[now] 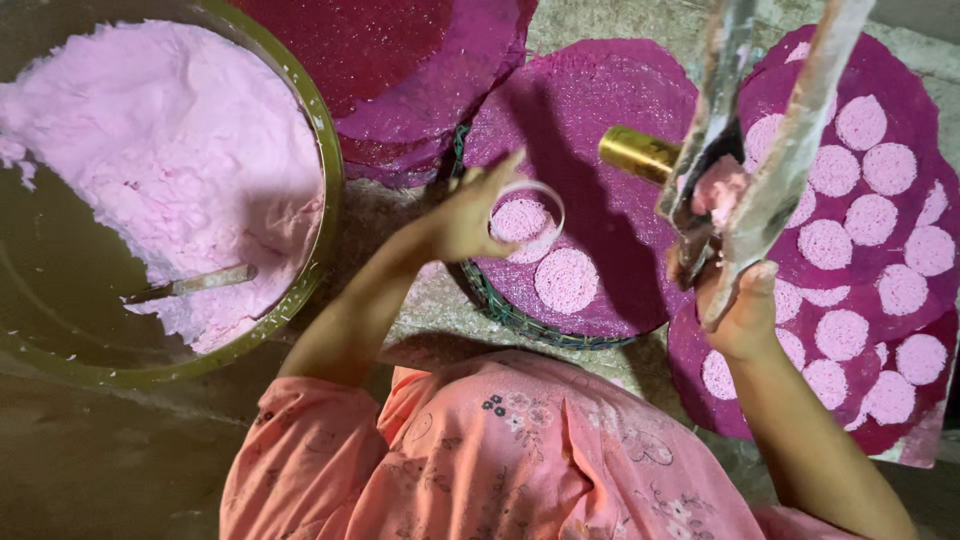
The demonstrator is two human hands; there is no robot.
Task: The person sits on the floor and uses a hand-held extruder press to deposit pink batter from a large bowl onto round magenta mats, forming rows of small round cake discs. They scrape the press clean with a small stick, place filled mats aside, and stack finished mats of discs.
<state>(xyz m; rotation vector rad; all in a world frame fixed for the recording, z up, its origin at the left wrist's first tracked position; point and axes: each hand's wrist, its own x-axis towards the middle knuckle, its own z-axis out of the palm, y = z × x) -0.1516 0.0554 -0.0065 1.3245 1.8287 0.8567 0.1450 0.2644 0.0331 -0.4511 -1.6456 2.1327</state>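
My left hand (465,215) holds a thin white ring mould (528,212) down on a round magenta tray (590,120), around a fresh pink disc. A second pink disc (566,280) lies just beside it on the same tray. My right hand (735,300) grips a long metal press tool (760,130) with a brass nozzle (638,152), raised above the tray. Pink dough (720,188) shows inside the tool's jaws.
A big green-rimmed basin (325,150) at left holds a mass of pink dough (170,150) with a spoon (190,285) stuck in it. Magenta trays (880,200) at right carry several pink discs. More magenta trays (420,70) are stacked at the top.
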